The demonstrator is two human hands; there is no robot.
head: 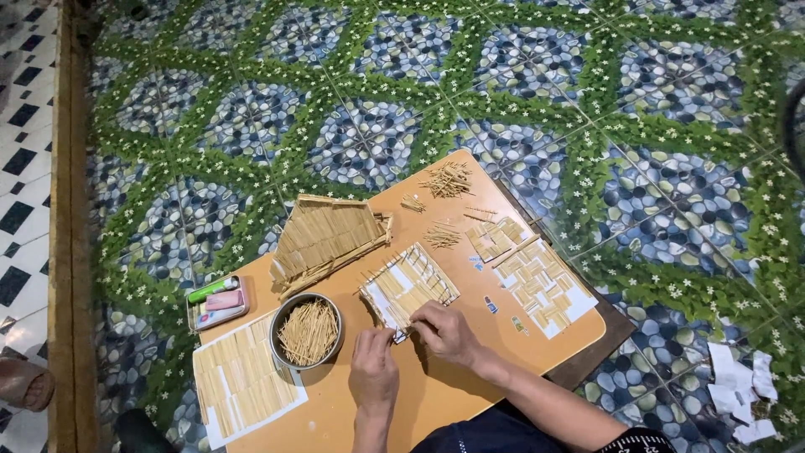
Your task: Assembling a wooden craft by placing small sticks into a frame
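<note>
Up close, the right hand (447, 330) pinches the near corner of a small square panel of pale sticks glued on white paper (409, 287); its long axis runs toward one o'clock. The left hand (373, 369), fingers closed together, touches that corner from seven o'clock. At nine o'clock stands a round metal bowl of loose sticks (307, 331) on the orange wooden surface (453, 398); small coloured stickers (491, 304) lie at three o'clock.

left hand (373, 369), right hand (444, 331), seemingly pinching
</note>
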